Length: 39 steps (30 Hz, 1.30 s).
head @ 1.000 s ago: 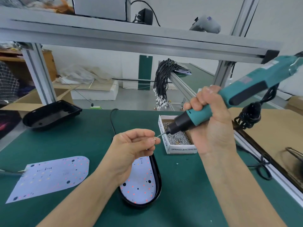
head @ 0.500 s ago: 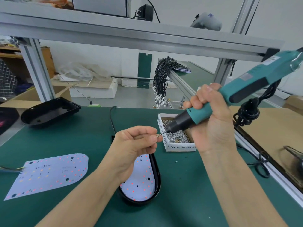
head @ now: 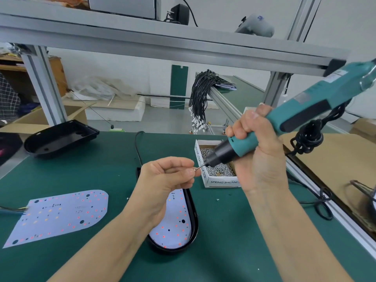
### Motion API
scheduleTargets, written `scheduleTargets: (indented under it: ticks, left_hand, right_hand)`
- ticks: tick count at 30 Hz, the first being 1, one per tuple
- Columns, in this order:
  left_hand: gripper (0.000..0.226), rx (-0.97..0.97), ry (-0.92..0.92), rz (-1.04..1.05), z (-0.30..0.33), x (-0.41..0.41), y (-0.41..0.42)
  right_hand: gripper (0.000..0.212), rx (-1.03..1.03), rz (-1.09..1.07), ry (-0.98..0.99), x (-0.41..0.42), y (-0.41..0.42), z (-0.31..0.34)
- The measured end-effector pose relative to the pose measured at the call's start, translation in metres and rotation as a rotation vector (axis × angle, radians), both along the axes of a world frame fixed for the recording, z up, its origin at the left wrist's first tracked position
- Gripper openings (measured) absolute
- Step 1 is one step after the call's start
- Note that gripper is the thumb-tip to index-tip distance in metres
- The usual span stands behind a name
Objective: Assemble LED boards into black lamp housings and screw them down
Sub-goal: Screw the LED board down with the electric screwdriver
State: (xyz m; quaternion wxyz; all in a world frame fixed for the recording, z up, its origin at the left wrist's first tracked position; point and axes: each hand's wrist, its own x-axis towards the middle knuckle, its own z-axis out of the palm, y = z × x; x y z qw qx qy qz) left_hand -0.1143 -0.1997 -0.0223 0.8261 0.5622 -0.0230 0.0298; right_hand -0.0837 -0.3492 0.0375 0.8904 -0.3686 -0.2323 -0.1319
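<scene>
Green tabletop point(head: 223, 251) carries two LED boards point(head: 59, 216), two black housings point(head: 59, 137) and one screw box point(head: 217, 171). The left hand point(head: 166, 178) pinches a screw point(head: 197, 169) at the bit; the right hand point(head: 258, 157) grips the teal screwdriver point(head: 305, 110), partly hiding the box.

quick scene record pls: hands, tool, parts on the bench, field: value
left hand: pinches a screw at the driver tip
right hand: grips the screwdriver, tilted, tip toward the screw
housing: on the mat, LED board seated inside
spare board: flat on the mat, left
empty housing: far left
screw box: open, behind the hands
</scene>
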Motion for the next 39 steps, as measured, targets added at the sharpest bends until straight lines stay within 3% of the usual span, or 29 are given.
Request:
scheduleTargets:
  ticks: [11,34,37,39]
  left_hand:
    - [0.024,0.144,-0.125,0.2,-0.005,0.004,-0.001]
    - [0.027,0.164,0.025,0.094,-0.011,0.019,0.01]
    - [0.032,0.279,0.01,0.19,-0.011,0.02,0.014]
    - [0.03,0.526,-0.058,0.398,-0.01,0.022,0.027]
  right_hand:
    - [0.029,0.072,-0.148,0.074,0.002,0.012,-0.016]
    - [0.04,0.161,-0.065,0.188,0.021,0.015,-0.036]
    - [0.036,0.18,-0.047,0.191,0.025,0.012,-0.037]
    - [0.035,0.164,-0.062,0.189,0.028,0.008,-0.039]
